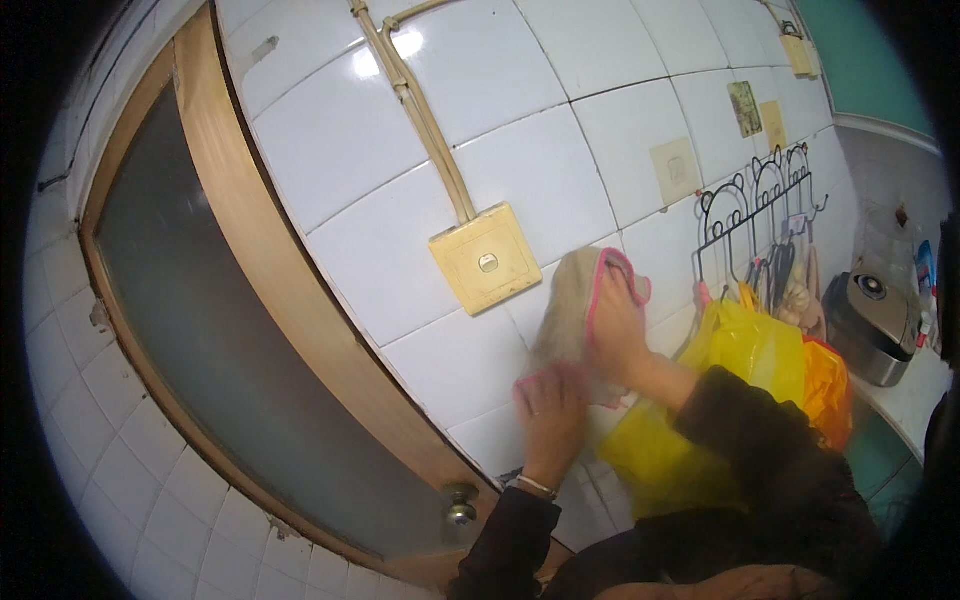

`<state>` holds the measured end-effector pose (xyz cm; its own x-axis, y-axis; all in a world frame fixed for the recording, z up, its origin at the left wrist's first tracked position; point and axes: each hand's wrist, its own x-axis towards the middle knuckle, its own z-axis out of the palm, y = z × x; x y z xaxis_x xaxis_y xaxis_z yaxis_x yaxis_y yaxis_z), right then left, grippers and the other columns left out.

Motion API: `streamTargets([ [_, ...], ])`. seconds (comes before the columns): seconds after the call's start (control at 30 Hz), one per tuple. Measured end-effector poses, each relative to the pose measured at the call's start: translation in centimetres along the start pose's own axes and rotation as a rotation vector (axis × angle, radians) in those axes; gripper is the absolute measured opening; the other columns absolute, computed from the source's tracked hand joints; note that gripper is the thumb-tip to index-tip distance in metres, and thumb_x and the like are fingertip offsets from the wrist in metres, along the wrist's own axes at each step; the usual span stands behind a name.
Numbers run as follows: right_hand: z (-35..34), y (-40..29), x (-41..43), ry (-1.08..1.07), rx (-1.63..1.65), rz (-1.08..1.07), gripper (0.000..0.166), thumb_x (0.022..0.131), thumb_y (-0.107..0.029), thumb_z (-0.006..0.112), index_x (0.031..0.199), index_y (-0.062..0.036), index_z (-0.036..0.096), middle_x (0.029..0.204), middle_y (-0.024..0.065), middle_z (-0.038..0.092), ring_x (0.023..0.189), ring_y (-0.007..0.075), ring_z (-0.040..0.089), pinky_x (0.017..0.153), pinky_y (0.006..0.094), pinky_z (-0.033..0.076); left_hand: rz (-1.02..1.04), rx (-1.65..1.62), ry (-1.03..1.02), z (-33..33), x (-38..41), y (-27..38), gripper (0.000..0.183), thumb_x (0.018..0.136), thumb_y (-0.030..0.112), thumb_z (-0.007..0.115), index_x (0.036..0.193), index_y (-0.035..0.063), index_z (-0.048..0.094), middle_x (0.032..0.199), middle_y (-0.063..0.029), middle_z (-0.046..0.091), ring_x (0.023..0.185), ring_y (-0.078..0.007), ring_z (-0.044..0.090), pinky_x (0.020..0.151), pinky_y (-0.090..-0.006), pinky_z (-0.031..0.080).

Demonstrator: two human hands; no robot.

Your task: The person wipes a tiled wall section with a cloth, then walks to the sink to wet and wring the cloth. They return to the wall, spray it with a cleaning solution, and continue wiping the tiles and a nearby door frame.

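Note:
A grey-beige cloth with a pink stitched edge is spread between my two hands, in front of the white tiled wall. My right hand has its fingers on the upper part of the cloth, partly covered by its folded edge. Lower and to the left, my left hand grips a pink-edged corner, slightly blurred. A light bracelet circles the left wrist. Just above and left of the cloth is a yellowed light switch. I cannot tell whether the cloth touches the tiles.
A wood-framed frosted-glass door with a round knob stands at left. Cable conduit runs down to the switch. At right, a black wire hook rack carries yellow plastic bags and an orange bag. A rice cooker sits on a counter.

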<state>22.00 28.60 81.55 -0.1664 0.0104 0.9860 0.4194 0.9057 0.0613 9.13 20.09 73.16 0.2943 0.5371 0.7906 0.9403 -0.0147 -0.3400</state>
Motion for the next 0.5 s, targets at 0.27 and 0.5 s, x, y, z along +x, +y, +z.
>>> streamTargets([
  [0.27,3.1,-4.7,2.6,-0.078,-0.221,-0.442,0.035,0.076,-0.019,0.056,0.101,0.0024,0.065,0.109,0.0169,0.063,0.119,0.036,0.052,0.104,0.0433,0.039,-0.223,-0.018,0.012,-0.8,-1.8,-2.5,0.073,0.084,0.039,0.065,0.137,-0.0055,0.041,0.134,-0.0305,0.041,0.128,-0.0511,0.035,0.106,-0.0682,0.022],
  [0.5,3.1,-1.7,1.0,-0.145,-0.122,-0.201,0.035,0.076,-0.019,0.057,0.099,0.005,0.064,0.107,0.0196,0.061,0.116,0.0409,0.051,0.104,0.0496,0.038,-0.211,-0.006,0.051,0.4,-2.5,-3.1,0.063,0.083,0.038,0.064,0.128,-0.0042,0.049,0.116,-0.0265,0.051,0.11,-0.0457,0.048,0.102,-0.0667,0.029],
])
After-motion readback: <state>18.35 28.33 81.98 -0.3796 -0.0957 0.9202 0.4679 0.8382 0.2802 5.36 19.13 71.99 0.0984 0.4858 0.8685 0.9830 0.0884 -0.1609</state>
